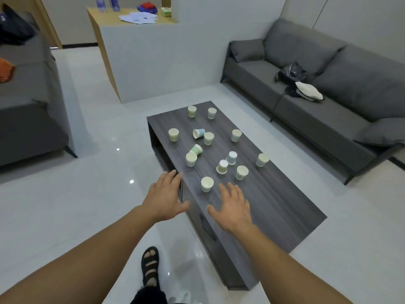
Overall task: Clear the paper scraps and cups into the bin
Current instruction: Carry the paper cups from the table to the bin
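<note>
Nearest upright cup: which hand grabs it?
Right, probably: the right hand is open over the table, close beside the cup; the left hand is at its edge, farther.

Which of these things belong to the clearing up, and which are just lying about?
Job: paper cups on the coffee table, some upright, tipped or upside down. No bin or scraps in view.
Lying about: black bag on the sofa, papers and bottles on the counter, orange cloth.

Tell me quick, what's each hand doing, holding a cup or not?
Left hand: open, fingers spread, holding nothing.
Right hand: open, fingers spread, holding nothing, just short of the nearest cup.
</note>
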The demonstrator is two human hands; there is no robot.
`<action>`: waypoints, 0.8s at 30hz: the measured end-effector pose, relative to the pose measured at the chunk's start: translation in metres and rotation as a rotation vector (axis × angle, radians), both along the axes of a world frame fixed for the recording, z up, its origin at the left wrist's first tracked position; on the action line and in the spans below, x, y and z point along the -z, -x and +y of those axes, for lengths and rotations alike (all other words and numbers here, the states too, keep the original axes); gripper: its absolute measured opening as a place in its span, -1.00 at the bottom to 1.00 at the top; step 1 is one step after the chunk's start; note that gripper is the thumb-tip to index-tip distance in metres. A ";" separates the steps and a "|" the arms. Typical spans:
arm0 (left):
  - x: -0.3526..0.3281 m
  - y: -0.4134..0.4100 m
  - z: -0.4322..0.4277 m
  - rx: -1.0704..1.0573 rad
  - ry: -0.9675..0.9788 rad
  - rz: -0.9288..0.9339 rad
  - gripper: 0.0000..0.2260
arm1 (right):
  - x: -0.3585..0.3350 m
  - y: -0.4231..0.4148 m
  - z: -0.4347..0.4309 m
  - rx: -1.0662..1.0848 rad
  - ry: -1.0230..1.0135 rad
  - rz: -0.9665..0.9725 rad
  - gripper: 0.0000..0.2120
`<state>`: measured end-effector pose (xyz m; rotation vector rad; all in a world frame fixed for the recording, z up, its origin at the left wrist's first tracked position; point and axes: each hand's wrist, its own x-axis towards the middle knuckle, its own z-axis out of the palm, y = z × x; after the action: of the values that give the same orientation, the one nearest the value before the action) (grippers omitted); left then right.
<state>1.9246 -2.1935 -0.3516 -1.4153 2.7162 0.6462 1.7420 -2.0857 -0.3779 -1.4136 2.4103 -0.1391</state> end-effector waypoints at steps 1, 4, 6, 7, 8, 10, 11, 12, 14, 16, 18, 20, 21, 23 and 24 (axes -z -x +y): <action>0.002 0.005 -0.022 0.025 -0.008 -0.007 -0.19 | 0.003 0.004 -0.018 0.019 -0.002 -0.005 -0.23; 0.008 0.019 -0.087 0.087 -0.033 -0.030 -0.19 | 0.011 0.011 -0.069 0.100 -0.016 -0.021 -0.23; 0.010 0.027 -0.125 0.147 -0.054 -0.052 -0.19 | 0.013 0.013 -0.097 0.143 -0.039 -0.035 -0.22; 0.010 0.031 -0.142 0.182 -0.064 -0.064 -0.18 | 0.016 0.014 -0.109 0.170 -0.046 -0.047 -0.21; 0.011 0.036 -0.159 0.214 -0.069 -0.076 -0.18 | 0.018 0.015 -0.121 0.200 -0.048 -0.061 -0.21; 0.013 0.048 -0.191 0.265 -0.072 -0.094 -0.17 | 0.024 0.017 -0.140 0.253 -0.060 -0.088 -0.19; 0.017 0.054 -0.204 0.287 -0.075 -0.099 -0.17 | 0.028 0.018 -0.147 0.272 -0.074 -0.099 -0.18; 0.021 0.061 -0.213 0.310 -0.085 -0.104 -0.17 | 0.033 0.020 -0.151 0.288 -0.099 -0.107 -0.18; 0.030 0.074 -0.225 0.349 -0.127 -0.107 -0.18 | 0.045 0.024 -0.157 0.324 -0.152 -0.135 -0.16; 0.042 0.090 -0.236 0.376 -0.162 -0.119 -0.18 | 0.058 0.032 -0.165 0.360 -0.186 -0.160 -0.16; 0.055 0.107 -0.248 0.396 -0.187 -0.129 -0.18 | 0.072 0.041 -0.174 0.363 -0.204 -0.174 -0.16; 0.071 0.122 -0.260 0.410 -0.206 -0.131 -0.17 | 0.089 0.052 -0.185 0.359 -0.214 -0.206 -0.15; 0.080 0.130 -0.266 0.415 -0.220 -0.136 -0.17 | 0.099 0.058 -0.191 0.359 -0.223 -0.225 -0.15; 0.099 0.145 -0.276 0.418 -0.249 -0.164 -0.16 | 0.120 0.072 -0.204 0.348 -0.235 -0.242 -0.15; 0.109 0.153 -0.281 0.414 -0.271 -0.184 -0.16 | 0.131 0.080 -0.210 0.335 -0.236 -0.244 -0.16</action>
<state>1.7715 -2.4745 -0.4602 -0.7798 2.5389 0.7694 1.6621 -2.2956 -0.5089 -0.8337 2.3470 -0.0971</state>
